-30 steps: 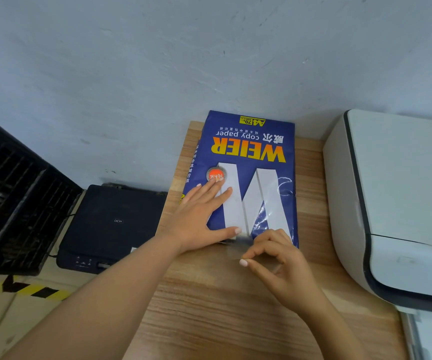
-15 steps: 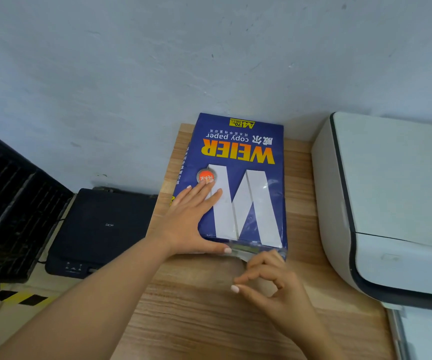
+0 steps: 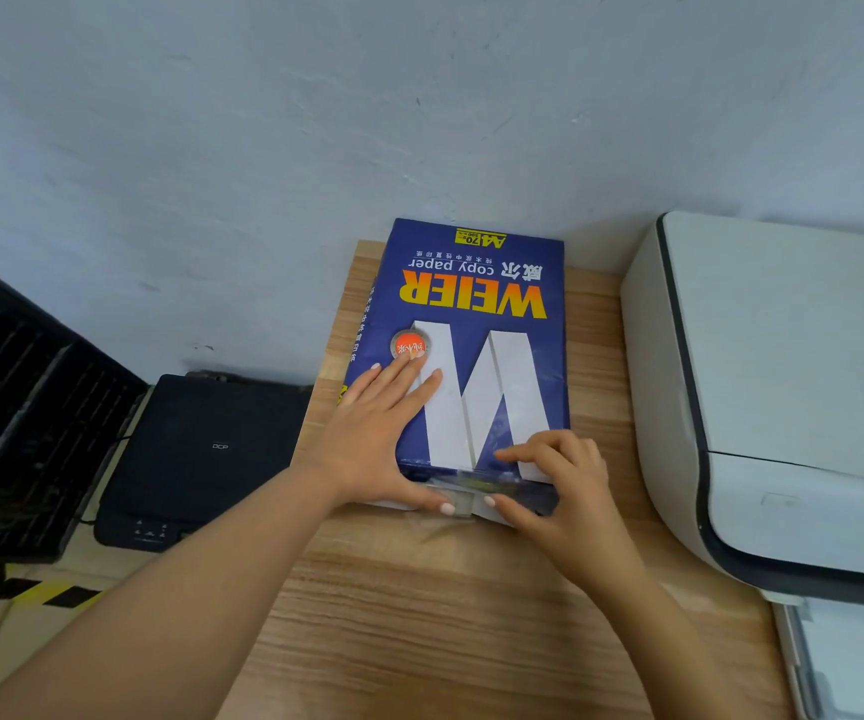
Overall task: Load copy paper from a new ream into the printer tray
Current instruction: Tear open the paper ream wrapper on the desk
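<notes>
The left hand lies flat, fingers spread, steadying the blue wrapped ream of copy paper while the right hand, fingers curled, apparently works its near-end flap.

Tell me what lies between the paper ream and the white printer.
Only a bare strip of the wooden tabletop separates the blue paper ream from the white printer, as the head view shows.

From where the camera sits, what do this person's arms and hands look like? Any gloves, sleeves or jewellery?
Both forearms are bare, with no sleeves in view. The left hand and right hand wear no gloves, and no rings, watch or bracelets show. The nails on the fingers are pale, possibly painted with a light polish.
</notes>
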Demonstrator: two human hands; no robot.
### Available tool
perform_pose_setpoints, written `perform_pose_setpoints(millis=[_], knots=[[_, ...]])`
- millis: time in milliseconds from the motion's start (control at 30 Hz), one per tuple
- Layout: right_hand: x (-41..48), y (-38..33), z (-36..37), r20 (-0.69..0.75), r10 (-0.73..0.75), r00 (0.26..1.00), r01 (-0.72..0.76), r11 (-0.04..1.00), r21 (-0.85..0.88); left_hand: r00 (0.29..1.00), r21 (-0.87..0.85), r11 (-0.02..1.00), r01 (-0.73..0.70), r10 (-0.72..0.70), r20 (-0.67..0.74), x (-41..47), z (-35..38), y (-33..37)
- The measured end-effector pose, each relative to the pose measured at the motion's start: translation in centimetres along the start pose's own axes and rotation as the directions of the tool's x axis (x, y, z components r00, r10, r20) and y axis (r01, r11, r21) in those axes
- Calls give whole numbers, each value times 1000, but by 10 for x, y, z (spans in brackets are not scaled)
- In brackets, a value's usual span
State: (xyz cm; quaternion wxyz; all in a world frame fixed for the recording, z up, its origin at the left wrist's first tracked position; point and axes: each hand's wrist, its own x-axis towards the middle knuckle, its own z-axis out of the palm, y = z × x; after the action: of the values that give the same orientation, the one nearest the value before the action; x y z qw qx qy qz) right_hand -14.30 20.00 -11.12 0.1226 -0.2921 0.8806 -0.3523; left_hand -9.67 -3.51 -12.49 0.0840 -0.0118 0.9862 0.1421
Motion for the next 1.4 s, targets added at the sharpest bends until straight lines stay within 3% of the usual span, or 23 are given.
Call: perform_pose_setpoints(millis=[133, 367, 600, 833, 1167, 1400], knots=[[3, 3, 3, 18, -20, 1000, 22, 991, -132, 1000, -7, 1000, -4, 4, -4, 0, 0, 0], [4, 7, 4, -82, -85, 993, 74, 989, -125, 1000, -16, 1000, 1, 0, 5, 0, 0, 0], [6, 8, 0, 14, -75, 997, 76, 991, -108, 1000, -23, 1000, 5, -4, 25, 0, -2, 1], [8, 10, -3, -33, -134, 990, 130, 984, -120, 1000, -35, 999, -2, 3, 16, 0, -2, 1], [4, 11, -4, 130, -106, 986, 129, 973, -192, 999, -31, 999, 11, -10, 33, 0, -3, 0], [1, 12, -6, 75, -141, 987, 155, 963, -220, 1000, -33, 999, 5, -5, 19, 0, 0, -1]])
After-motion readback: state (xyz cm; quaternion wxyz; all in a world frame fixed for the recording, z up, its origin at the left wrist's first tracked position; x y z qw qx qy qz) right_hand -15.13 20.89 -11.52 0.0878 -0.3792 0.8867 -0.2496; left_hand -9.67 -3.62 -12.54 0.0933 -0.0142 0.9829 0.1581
